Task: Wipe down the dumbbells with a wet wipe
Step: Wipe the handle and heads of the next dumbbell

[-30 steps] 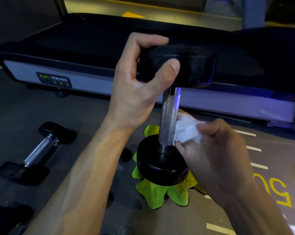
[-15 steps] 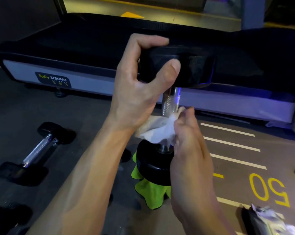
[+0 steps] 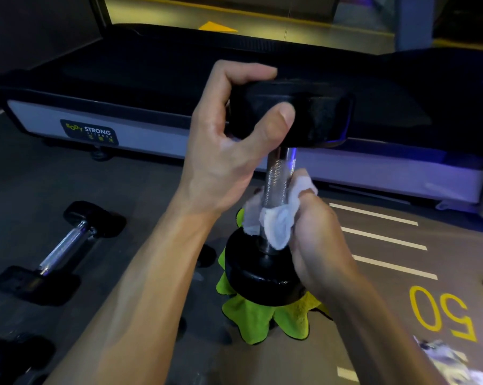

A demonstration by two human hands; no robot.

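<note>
The right hand (image 3: 316, 240) is closest, low on the right. Its fingers are curled around a white wet wipe (image 3: 276, 220) and squeeze it against the shiny metal bar of a dumbbell (image 3: 279, 173). The wipe is wrapped around the lower part of the bar, just above the bottom weight.

The dumbbell stands straight up and down. One black round end points at the floor and the other points up. The bottom end sits on a bright green cloth (image 3: 258, 315) that is spread on the grey floor (image 3: 151, 195). The left hand (image 3: 229, 151) holds the top end, with the thumb pressed on the near side and the fingers hooked over the far side. This hand and its arm hide part of the bar and part of the cloth.

On the floor to the left lies a second dumbbell (image 3: 60, 254) on its side, well apart from the first. Another dark weight (image 3: 10, 357) shows at the bottom left corner. To the right are white lines and a yellow "50" (image 3: 440, 315) painted on the floor, and a crinkly packet (image 3: 451, 362) near the corner.

Farther back stands a treadmill (image 3: 179, 79) with a "BODY STRONG" label (image 3: 89, 132).
</note>
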